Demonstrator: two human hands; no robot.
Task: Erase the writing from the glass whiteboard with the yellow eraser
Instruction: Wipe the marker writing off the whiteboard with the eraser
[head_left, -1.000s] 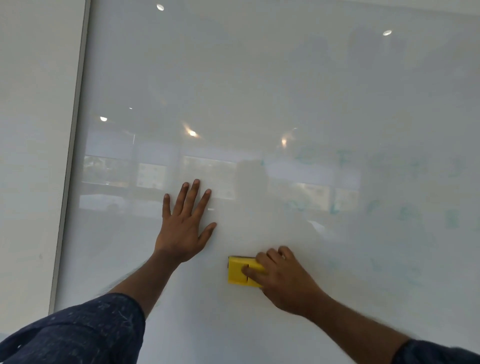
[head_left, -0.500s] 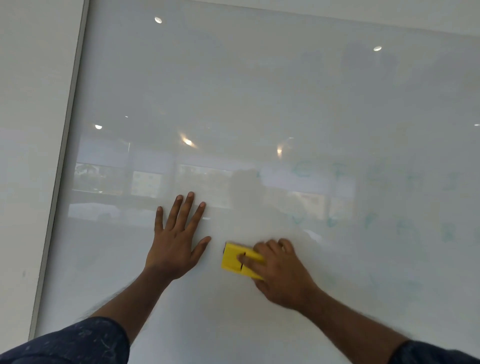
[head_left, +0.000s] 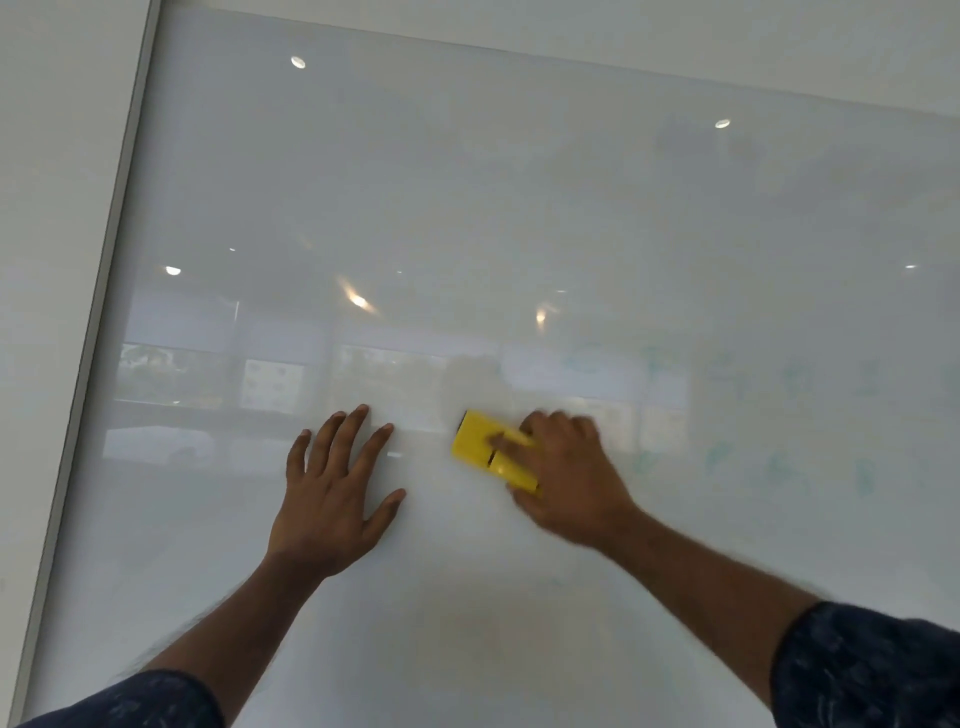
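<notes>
The glass whiteboard (head_left: 519, 208) fills most of the head view. Faint smeared teal writing (head_left: 779, 467) remains on its right half. My right hand (head_left: 566, 483) presses the yellow eraser (head_left: 480, 449) flat against the glass near the middle; the eraser sticks out to the left of my fingers. My left hand (head_left: 332, 499) lies flat on the board just left of the eraser, fingers spread, holding nothing. Motion blurs my right hand.
The board's metal frame edge (head_left: 98, 322) runs down the left, with plain white wall (head_left: 47, 208) beyond it. Ceiling lights and windows reflect in the glass. Dark blue sleeves show at the bottom corners.
My right hand has slid the eraser upward on the glass and tilted it. The view has tipped up, showing the board's top edge. My left hand stays flat on the board.
</notes>
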